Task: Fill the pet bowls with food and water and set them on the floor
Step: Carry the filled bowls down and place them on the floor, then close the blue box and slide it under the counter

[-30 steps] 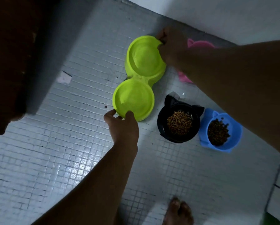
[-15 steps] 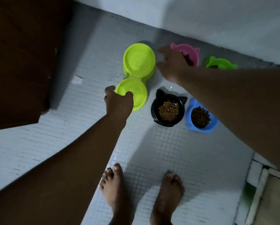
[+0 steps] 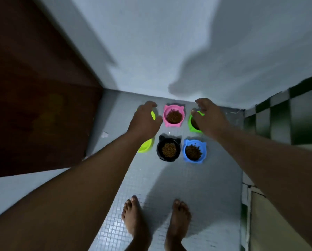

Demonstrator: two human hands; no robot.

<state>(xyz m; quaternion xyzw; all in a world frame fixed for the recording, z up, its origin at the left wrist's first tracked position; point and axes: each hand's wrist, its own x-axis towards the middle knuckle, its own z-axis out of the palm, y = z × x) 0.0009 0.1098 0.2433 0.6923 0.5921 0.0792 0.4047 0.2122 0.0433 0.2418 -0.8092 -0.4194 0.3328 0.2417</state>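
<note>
**Tiled floor**, with the pink bowl as reference.

- **Lime double bowl**: left of the pink bowl and largely hidden under the left forearm, contents not visible.
- **Single bowls:** the green bowl is right of the pink bowl. The black bowl and blue bowl are on its near side. All rest on the floor.
- **Left hand**: loosely curled and empty, above the double bowl.
- **Right hand**: relaxed and empty, over the green bowl. Contact cannot be told.
- **Kibble**: fills the pink, black and blue bowls.

**Risk:** the bowls sit close together. A dropped wrist or a forward step could tip one, scattering kibble or slopping any water over smooth tile.
</note>
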